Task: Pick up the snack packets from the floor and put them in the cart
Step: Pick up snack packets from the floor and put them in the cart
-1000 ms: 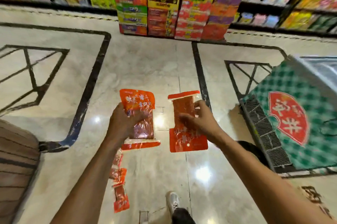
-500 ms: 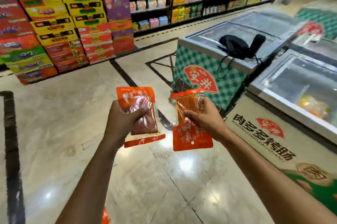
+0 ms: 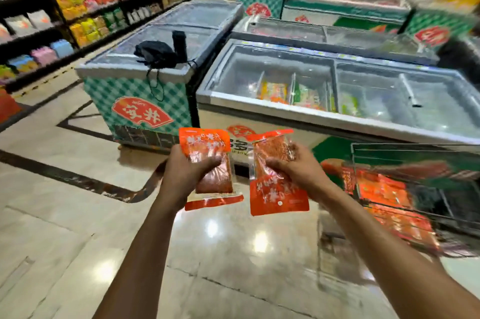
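Note:
My left hand (image 3: 185, 175) grips an orange snack packet (image 3: 207, 148) upright at chest height. Beside it my right hand (image 3: 296, 169) grips a second orange packet (image 3: 279, 195), turned upside down. The two packets hang side by side above the shiny floor, a small gap between them. At the right edge stands a wire cart (image 3: 415, 152), blurred, with several orange packets (image 3: 384, 191) lying inside it. My right hand is just left of the cart's near corner.
Chest freezers stand ahead: a green-checked one (image 3: 145, 92) with a black bag (image 3: 158, 53) on its lid, and a glass-topped one (image 3: 324, 116) right behind the packets. Stocked shelves (image 3: 78, 1) line the left. Marble floor (image 3: 78, 214) spreads at lower left.
The view has swung right from the floor and stacked cartons to the freezers, and the cart has come into sight at right. Both hands keep their packets held up in front.

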